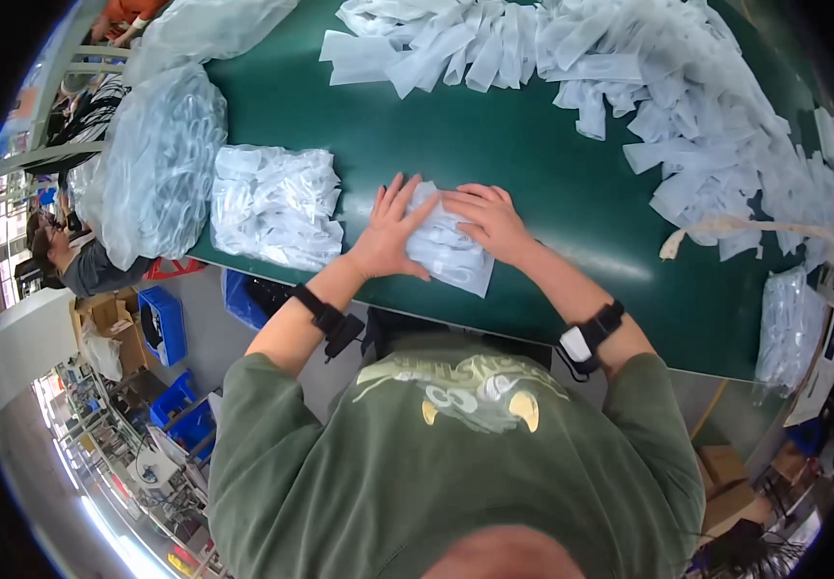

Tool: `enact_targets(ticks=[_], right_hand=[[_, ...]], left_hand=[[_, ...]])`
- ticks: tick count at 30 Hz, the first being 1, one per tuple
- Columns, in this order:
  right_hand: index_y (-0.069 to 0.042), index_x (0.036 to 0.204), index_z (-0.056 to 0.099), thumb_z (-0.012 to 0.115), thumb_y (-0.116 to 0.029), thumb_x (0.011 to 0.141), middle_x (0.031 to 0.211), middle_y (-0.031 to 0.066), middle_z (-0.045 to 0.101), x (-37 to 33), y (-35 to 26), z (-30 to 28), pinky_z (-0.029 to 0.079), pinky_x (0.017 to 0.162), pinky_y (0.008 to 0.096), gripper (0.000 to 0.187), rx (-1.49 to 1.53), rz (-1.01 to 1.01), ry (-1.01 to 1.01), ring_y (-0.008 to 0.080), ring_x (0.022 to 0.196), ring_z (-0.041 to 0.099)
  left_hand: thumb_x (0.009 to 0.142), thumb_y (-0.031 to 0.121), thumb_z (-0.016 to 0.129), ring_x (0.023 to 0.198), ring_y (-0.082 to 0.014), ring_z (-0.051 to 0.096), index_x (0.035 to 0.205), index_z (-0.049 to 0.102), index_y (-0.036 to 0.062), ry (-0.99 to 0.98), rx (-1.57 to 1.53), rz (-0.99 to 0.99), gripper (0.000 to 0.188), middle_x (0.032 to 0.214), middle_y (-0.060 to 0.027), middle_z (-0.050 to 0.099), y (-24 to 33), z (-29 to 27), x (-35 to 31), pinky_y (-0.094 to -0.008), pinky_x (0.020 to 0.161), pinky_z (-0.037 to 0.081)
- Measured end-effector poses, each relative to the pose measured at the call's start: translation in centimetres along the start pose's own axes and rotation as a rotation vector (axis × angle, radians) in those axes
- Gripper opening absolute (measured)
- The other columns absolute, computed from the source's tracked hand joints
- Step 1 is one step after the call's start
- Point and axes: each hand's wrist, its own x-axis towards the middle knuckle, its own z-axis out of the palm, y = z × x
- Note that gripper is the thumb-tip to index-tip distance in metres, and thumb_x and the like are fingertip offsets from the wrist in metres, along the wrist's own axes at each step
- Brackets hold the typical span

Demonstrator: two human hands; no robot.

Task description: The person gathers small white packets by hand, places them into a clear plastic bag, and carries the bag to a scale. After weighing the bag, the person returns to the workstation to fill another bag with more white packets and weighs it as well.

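Note:
A small stack of frosted, translucent plastic pouches (449, 253) lies on the green table (571, 193) in front of me. My left hand (386, 236) rests along the stack's left side, fingers stretched out and thumb apart. From the right, my right hand (494, 223) lies over the stack's far right part with its fingers extended flat. Both hands touch the pouches without gripping around them. To the left of my left hand sits a clear bag packed with similar pouches (275, 205). What the pouches contain, if anything, I cannot make out.
Loose frosted pouches (678, 87) are heaped along the far and right sides. Large filled plastic bags (161, 159) stand at the left edge. A beige strip (726, 226) lies at right, near another clear packed bag (789, 328). Blue bins (163, 325) and a person (98, 265) are beyond the table's left.

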Motion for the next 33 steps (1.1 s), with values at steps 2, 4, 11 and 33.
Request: enact_targets(ticks=[2, 4, 11, 33], right_hand=[[-0.01, 0.143, 0.045, 0.064, -0.021, 0.089, 0.151, 0.0187, 0.036, -0.4, -0.4, 0.8, 0.02, 0.116, 0.0506, 0.059, 0.245, -0.017, 0.331, 0.0383, 0.139, 0.033], [-0.009, 0.144, 0.043, 0.065, -0.022, 0.089, 0.152, 0.0192, 0.034, -1.1, -0.6, 2.1, 0.019, 0.116, 0.0516, 0.061, 0.365, -0.006, 0.498, 0.0388, 0.141, 0.03], [-0.006, 0.151, 0.031, 0.08, -0.039, 0.071, 0.157, 0.0227, 0.022, -2.0, -3.7, 3.1, 0.024, 0.115, 0.0498, 0.099, -0.002, 0.002, 0.334, 0.0414, 0.145, 0.02], [-0.027, 0.145, 0.046, 0.074, -0.029, 0.062, 0.117, 0.0184, 0.054, 1.7, -10.8, 1.3, 0.047, 0.094, 0.039, 0.087, -0.148, 0.135, -0.122, 0.0343, 0.108, 0.056]], left_hand=[[0.043, 0.039, 0.093, 0.143, -0.0493, 0.015, 0.153, 0.028, 0.0168, -0.046, 0.006, 0.032, 0.129, 0.154, -0.0238, 0.019, -1.2, 0.3, 0.0, -0.0625, 0.114, 0.017], [0.043, 0.039, 0.093, 0.143, -0.0492, 0.015, 0.153, 0.028, 0.0167, -0.032, -0.026, 0.018, 0.13, 0.154, -0.0237, 0.02, -1.0, 0.6, -0.2, -0.0623, 0.115, 0.016], [0.045, 0.036, 0.092, 0.143, -0.0492, 0.016, 0.154, 0.023, 0.0162, 0.135, -0.212, 0.04, 0.13, 0.153, -0.0249, 0.022, -0.9, 2.7, -1.1, -0.0615, 0.115, 0.014], [0.068, 0.026, 0.081, 0.117, -0.036, 0.047, 0.122, 0.059, 0.0139, 1.039, 0.254, -0.387, 0.06, 0.128, -0.0156, 0.051, -5.4, -0.6, -13.4, -0.052, 0.095, 0.037]])
